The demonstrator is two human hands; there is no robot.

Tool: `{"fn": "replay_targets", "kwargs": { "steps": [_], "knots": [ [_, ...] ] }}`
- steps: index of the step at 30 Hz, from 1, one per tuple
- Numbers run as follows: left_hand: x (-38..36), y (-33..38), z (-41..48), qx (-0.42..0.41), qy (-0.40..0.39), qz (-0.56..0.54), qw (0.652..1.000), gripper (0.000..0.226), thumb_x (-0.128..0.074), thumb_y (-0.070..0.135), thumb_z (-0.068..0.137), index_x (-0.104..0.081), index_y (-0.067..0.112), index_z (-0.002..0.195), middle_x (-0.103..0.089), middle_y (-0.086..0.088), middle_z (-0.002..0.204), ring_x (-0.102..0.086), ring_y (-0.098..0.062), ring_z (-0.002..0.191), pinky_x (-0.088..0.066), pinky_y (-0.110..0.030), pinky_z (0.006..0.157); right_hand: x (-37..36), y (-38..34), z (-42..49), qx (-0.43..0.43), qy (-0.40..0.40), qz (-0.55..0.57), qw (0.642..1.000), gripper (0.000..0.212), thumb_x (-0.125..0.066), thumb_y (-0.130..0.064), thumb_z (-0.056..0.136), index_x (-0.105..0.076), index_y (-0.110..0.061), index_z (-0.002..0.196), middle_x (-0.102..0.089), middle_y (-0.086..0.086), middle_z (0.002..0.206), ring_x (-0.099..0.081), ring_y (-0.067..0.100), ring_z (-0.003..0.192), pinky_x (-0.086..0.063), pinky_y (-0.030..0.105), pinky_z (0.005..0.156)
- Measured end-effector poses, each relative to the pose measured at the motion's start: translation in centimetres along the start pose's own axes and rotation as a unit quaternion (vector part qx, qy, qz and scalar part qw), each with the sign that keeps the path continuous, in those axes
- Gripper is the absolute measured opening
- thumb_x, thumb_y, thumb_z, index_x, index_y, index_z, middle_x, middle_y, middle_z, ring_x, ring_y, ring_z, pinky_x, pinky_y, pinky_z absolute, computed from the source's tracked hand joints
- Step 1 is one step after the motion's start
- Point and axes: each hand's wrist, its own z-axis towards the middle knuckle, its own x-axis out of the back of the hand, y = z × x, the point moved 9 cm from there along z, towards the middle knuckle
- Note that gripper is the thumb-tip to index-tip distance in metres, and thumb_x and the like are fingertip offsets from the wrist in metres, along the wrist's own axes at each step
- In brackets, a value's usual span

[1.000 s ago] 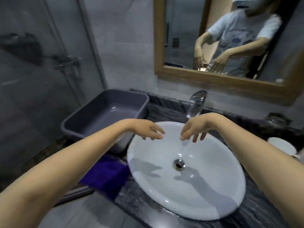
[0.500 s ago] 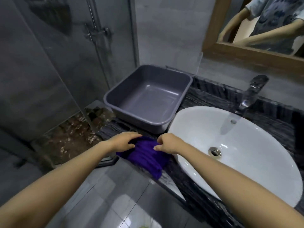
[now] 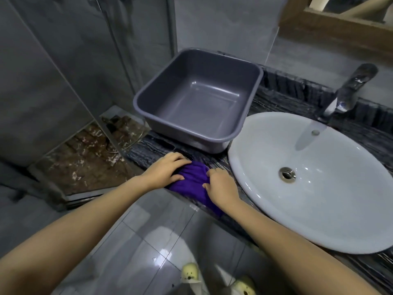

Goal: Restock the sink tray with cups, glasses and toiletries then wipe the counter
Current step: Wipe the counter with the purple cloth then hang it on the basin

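A purple cloth [image 3: 192, 180] lies bunched on the dark stone counter [image 3: 146, 150], at its front edge left of the basin. My left hand [image 3: 164, 171] presses on the cloth's left side with fingers curled over it. My right hand [image 3: 219, 185] grips the cloth's right side. A grey plastic tub [image 3: 251, 107] stands just behind the cloth; its inside is bare. No cups, glasses or toiletries are in view.
A white oval basin [image 3: 319, 209] fills the counter's right side, with a chrome tap [image 3: 348, 90] behind it. A glass shower screen [image 3: 63, 81] stands to the left. The wooden mirror frame [image 3: 331, 33] hangs above. Tiled floor and yellow slippers [image 3: 190, 272] lie below.
Both hands left the space over the basin, moved down-left to the purple cloth and took hold of it. The view swung left and down, and the cloth is more bunched.
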Motion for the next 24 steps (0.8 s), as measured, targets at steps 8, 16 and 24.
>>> {"fn": "replay_targets", "kwargs": {
  "steps": [8,16,24],
  "knots": [
    [1.7,1.8,1.4,-0.021,-0.107,-0.032,0.994,0.037,-0.071,0.027,0.077,-0.063,0.012,0.11,-0.061,-0.009,0.111,-0.056,-0.022,0.103,-0.041,-0.029,0.092,1.3,2.2,0.2,-0.044,-0.08,0.219,0.972,0.022,-0.071,-0.015,0.078,-0.064,-0.009,0.098,-0.062,0.005,0.09,-0.056,0.021,0.085,-0.043,0.027,0.078],
    [7.9,11.3,3.6,-0.073,-0.085,-0.088,0.99,0.03,-0.076,0.03,0.073,-0.067,0.017,0.1,-0.066,0.003,0.098,-0.06,-0.016,0.09,-0.043,-0.027,0.083,11.3,6.1,-5.1,0.02,-0.042,0.306,0.951,0.017,-0.066,-0.009,0.083,-0.063,-0.003,0.1,-0.057,0.003,0.087,-0.048,0.014,0.077,-0.039,0.022,0.074],
    [11.5,26.1,10.9,-0.192,-0.061,-0.078,0.976,0.023,-0.076,0.032,0.071,-0.068,0.023,0.091,-0.066,0.007,0.089,-0.06,-0.012,0.084,-0.046,-0.024,0.074,23.5,16.5,-11.7,-0.027,0.109,0.241,0.964,0.014,-0.069,-0.013,0.081,-0.067,-0.012,0.096,-0.063,-0.003,0.083,-0.051,0.013,0.073,-0.041,0.022,0.069]
  ]
}}
